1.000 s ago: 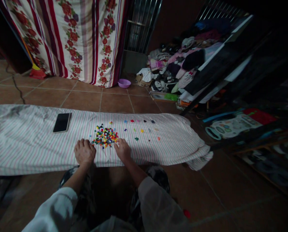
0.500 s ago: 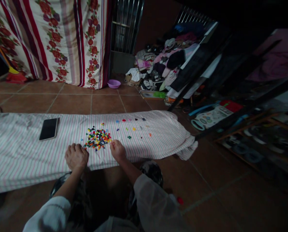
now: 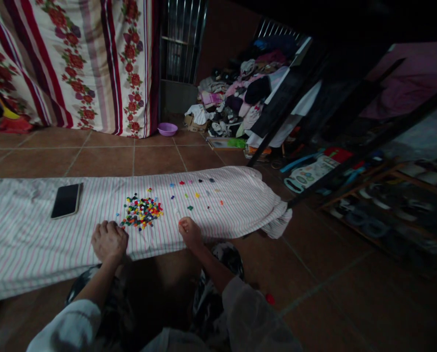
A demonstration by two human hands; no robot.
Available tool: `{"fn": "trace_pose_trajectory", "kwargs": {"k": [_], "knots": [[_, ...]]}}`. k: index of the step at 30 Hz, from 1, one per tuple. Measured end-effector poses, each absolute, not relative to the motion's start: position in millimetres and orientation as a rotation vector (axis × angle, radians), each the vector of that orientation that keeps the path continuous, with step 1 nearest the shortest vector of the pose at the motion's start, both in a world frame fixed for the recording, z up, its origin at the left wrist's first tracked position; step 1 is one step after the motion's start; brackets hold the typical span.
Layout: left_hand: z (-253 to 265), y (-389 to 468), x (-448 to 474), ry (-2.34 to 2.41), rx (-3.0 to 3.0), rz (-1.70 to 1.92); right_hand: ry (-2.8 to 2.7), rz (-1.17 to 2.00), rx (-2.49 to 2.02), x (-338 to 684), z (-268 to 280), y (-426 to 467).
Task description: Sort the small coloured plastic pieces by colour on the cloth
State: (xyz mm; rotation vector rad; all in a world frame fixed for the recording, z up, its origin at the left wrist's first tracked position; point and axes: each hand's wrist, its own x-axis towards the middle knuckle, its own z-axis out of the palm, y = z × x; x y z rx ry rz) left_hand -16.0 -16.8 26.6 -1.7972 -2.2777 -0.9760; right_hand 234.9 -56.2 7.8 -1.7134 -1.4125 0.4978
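Observation:
A pile of small multicoloured pieces (image 3: 143,212) lies on a striped cloth (image 3: 240,220). To its right, small groups of like-coloured pieces (image 3: 197,195) are spaced out in loose rows. My right hand (image 3: 191,233) is over the cloth, right of the pile and below a dark green group (image 3: 190,208). Its thumb and fingers are pinched together; anything between them is too small to make out. At the pile's lower left, my left hand (image 3: 109,241) rests palm down on the cloth, fingers loosely bent, with nothing visible in it.
A dark-screened phone (image 3: 66,201) lies on the cloth at the left. Beyond are a floral curtain (image 3: 101,63), a purple basin (image 3: 167,129) and a heap of clothes (image 3: 240,98). A dark slanting post (image 3: 269,145) and a shoe rack (image 3: 390,205) stand at the right.
My right hand has moved right, away from the pile's edge, fingers still pinched. The left hand stays resting beside the pile. The whole view has shifted slightly.

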Motion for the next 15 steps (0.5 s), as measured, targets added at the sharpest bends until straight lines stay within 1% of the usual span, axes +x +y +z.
{"fn": "trace_pose_trajectory", "kwargs": {"k": [5, 10, 15], "knots": [[25, -17, -17, -2.257, -1.802, -0.943, -1.308, 0.369, -1.771, 279, 9, -64], [21, -16, -17, -2.225, -1.806, -0.917, -1.301, 0.163, -1.808, 331, 7, -66], [22, -16, -17, -2.214, -1.796, -0.831, -1.241, 0.039, -1.962, 376, 7, -62]]}}
